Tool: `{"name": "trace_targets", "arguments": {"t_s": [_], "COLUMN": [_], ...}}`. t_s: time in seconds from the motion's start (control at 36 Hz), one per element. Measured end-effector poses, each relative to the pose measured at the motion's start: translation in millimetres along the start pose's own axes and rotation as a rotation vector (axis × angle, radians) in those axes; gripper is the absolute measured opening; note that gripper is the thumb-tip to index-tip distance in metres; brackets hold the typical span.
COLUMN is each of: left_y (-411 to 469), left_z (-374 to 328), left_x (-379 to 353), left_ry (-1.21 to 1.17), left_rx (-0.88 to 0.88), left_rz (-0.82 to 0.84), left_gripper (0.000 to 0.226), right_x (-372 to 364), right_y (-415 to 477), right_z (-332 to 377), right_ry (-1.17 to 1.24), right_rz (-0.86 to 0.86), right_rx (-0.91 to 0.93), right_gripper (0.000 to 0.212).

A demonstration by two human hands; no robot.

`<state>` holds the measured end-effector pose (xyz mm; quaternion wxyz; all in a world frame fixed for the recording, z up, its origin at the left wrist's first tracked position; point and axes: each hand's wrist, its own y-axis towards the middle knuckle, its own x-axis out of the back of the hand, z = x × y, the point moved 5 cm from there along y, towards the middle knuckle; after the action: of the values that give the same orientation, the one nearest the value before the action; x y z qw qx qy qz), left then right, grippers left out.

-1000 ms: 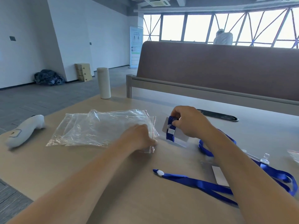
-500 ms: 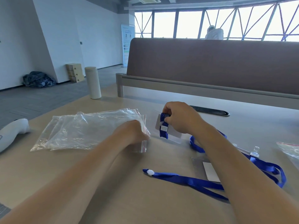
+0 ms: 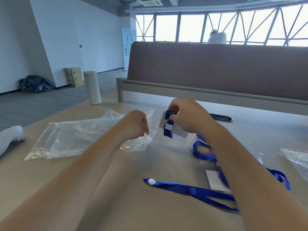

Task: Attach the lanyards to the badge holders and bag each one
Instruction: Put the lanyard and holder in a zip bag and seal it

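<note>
l hand [image 3: 135, 125] now pinches bag [image 3: 93, 134] mouth up off table [image 3: 150, 205]; r hand [image 3: 188, 117] grips 1 lanyard-wrapped badge holder [image 3: 179, 132], bagging looks next.

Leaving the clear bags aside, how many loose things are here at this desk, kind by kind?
Blue lanyards: 2, the bundled lanyard in the right hand and the loose lanyard, partly hidden from view
Badge holders: 2, the held holder and the flat holder
White bottle: 1
White handheld device: 1
Total: 6
</note>
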<state>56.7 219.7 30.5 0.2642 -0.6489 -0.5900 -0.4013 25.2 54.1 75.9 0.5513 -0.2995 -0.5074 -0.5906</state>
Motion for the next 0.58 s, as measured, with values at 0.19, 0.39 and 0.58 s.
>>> {"name": "trace_targets", "arguments": {"t_s": [0.19,0.39,0.58], "left_y": [4,1,-5], "left_z": [4,17,17], "left_x": [-1,-7,-6], "left_ry": [-0.228,-0.322,-0.327], "left_rx": [-0.007,-0.005,-0.045], "left_rz": [-0.031,-0.092,-0.073], "left_gripper": [0.02,0.009,0.009], "right_x": [13,19,29], "right_y": [-1,1,-1], "right_z": [-6,-7,-4], "right_ry": [-0.028,-0.025,-0.012], "right_rz": [0.0,-0.02,-0.08], "right_rx": [-0.016,-0.029,-0.037], "right_gripper": [0.023,0.022,0.021]}}
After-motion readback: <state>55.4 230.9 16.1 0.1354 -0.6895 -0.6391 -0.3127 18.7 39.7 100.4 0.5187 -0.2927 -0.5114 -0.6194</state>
